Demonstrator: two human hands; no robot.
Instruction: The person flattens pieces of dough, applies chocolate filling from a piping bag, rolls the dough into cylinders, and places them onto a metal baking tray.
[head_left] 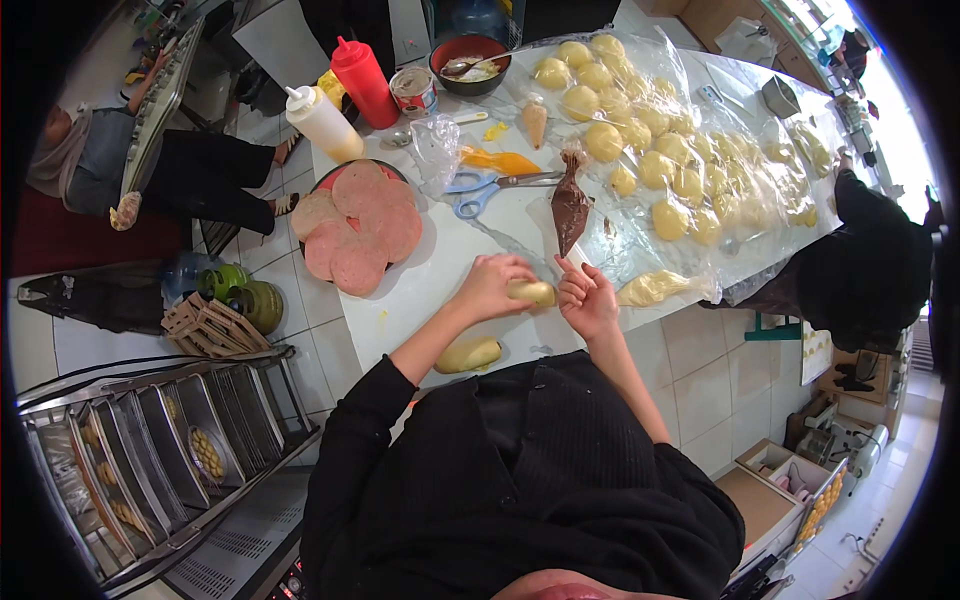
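Note:
My left hand [492, 287] is curled over a short pale dough roll [532, 293] near the table's front edge, its fingers on the roll's top and side. Just right of it my right hand [587, 300] is palm up with loosely bent fingers apart and nothing visible in them. Its fingertips are close to the tip of a piping bag of dark brown filling [571, 212]. A second dough roll [468, 355] rests nearer to me, by my left forearm. At the right lies a piping bag of pale yellow cream [652, 288].
Round dough balls [655, 170] lie under clear plastic at the right. Pink meat slices [362, 225] fill a plate at the left. Blue-handled scissors [480, 192], a red squeeze bottle [363, 82], a white one [325, 124] and a dark bowl [470, 66] stand or lie farther back.

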